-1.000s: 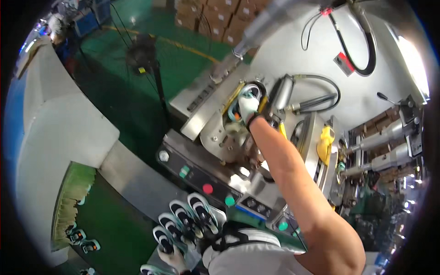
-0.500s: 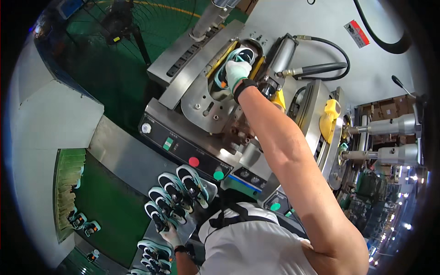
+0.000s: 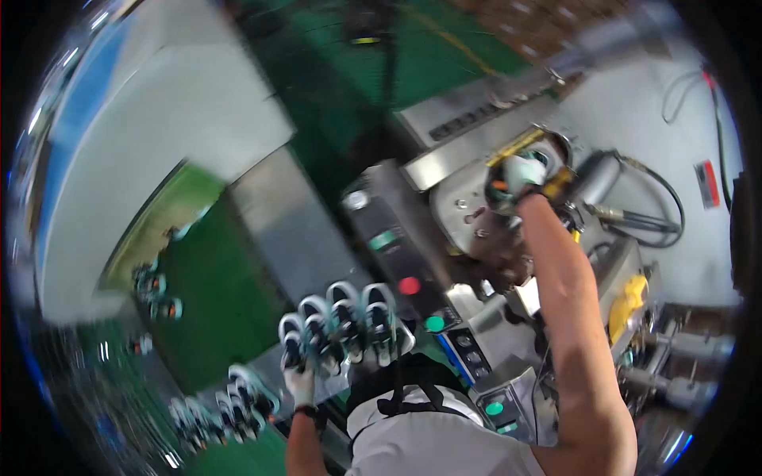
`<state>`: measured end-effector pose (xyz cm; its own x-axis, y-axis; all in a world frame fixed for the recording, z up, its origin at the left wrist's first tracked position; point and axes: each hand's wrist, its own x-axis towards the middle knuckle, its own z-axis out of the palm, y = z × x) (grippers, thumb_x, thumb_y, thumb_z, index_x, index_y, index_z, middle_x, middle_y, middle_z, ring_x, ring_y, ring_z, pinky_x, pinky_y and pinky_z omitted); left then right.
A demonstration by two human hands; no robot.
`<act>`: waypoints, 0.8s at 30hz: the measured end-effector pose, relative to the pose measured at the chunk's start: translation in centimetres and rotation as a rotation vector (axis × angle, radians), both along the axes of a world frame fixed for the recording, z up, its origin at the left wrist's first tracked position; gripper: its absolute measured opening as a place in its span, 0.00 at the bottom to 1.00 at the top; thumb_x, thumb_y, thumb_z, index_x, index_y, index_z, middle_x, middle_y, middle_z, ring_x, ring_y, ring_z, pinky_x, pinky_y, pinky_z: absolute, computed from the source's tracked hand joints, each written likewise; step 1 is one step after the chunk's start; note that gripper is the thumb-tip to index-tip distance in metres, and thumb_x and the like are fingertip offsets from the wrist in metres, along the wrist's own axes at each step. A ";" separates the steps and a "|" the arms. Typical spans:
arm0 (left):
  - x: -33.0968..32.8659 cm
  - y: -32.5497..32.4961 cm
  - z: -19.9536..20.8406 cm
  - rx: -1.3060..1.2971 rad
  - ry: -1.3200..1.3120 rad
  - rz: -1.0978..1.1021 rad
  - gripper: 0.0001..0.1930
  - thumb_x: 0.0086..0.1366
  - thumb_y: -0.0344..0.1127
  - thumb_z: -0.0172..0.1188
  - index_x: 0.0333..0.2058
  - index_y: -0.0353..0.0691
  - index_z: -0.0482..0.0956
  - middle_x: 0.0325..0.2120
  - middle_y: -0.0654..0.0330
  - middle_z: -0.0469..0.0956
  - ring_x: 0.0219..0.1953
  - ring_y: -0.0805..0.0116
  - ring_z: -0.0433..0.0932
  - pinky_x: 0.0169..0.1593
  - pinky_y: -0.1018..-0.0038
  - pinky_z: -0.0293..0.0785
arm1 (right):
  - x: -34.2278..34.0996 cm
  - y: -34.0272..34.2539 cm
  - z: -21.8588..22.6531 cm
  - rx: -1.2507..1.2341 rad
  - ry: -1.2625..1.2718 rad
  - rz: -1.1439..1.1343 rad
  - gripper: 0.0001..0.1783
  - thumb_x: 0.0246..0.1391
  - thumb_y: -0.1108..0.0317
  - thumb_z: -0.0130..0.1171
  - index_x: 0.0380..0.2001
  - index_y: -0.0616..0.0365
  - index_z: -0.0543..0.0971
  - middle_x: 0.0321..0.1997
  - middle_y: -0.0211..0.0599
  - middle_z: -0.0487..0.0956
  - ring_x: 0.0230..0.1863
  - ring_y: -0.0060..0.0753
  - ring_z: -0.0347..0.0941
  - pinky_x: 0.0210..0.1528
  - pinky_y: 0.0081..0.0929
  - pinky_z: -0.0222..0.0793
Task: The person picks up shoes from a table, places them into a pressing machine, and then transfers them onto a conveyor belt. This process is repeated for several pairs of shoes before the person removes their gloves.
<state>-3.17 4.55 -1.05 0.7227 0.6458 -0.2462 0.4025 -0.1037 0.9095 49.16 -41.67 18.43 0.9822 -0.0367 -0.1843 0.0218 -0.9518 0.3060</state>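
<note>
My gloved right hand (image 3: 524, 171) reaches into the metal machine's recess, closed over a black-and-mint sneaker (image 3: 500, 186) lying there between yellow side pads. Blur and the glove hide much of that shoe. At the lower left, my gloved left hand (image 3: 300, 384) grips the heel end of another sneaker (image 3: 291, 339), the leftmost in a row. That row of black, white and mint sneakers (image 3: 344, 313) rests on a metal shelf beside the machine, toes pointing away from me.
A control panel (image 3: 397, 252) with a red button (image 3: 409, 285) and green buttons fronts the machine. Black hoses (image 3: 647, 222) curve at the right, above a yellow part (image 3: 629, 305). More sneakers (image 3: 238, 404) stand at lower left. A green conveyor belt (image 3: 214, 270) runs at the left.
The view has turned left, so the machine and both hands appear farther right. My right hand stays on the sneaker in the recess; my left stays at the leftmost sneaker.
</note>
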 end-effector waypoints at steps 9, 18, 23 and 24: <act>1.2 -0.4 2.3 0.240 0.338 0.051 0.35 0.54 0.45 0.71 0.58 0.39 0.69 0.49 0.45 0.77 0.51 0.48 0.78 0.57 0.63 0.73 | -9.7 5.7 6.4 1.389 -0.358 -0.125 0.25 0.66 0.58 0.57 0.55 0.68 0.73 0.50 0.39 0.79 0.46 0.27 0.73 0.52 0.27 0.69; 0.5 3.4 1.7 0.012 0.204 -0.257 0.42 0.51 0.47 0.72 0.62 0.42 0.61 0.53 0.40 0.73 0.54 0.41 0.75 0.56 0.57 0.73 | -34.0 15.1 -8.9 0.061 -0.133 0.149 0.64 0.38 0.52 0.74 0.70 0.72 0.50 0.74 0.65 0.49 0.75 0.65 0.42 0.76 0.56 0.38; -0.4 10.4 2.0 -0.470 0.111 -0.333 0.17 0.55 0.41 0.66 0.40 0.36 0.81 0.31 0.57 0.83 0.33 0.67 0.82 0.39 0.67 0.77 | -36.8 25.6 -5.5 0.732 -0.072 0.288 0.47 0.49 0.71 0.69 0.69 0.68 0.56 0.72 0.59 0.58 0.75 0.50 0.51 0.75 0.39 0.45; -1.2 11.1 2.1 -0.503 0.028 -0.200 0.14 0.56 0.38 0.67 0.39 0.36 0.82 0.29 0.60 0.84 0.30 0.73 0.80 0.36 0.69 0.77 | -38.0 30.4 -4.4 1.044 0.108 0.093 0.45 0.51 0.70 0.68 0.68 0.68 0.57 0.72 0.57 0.60 0.74 0.48 0.53 0.74 0.36 0.48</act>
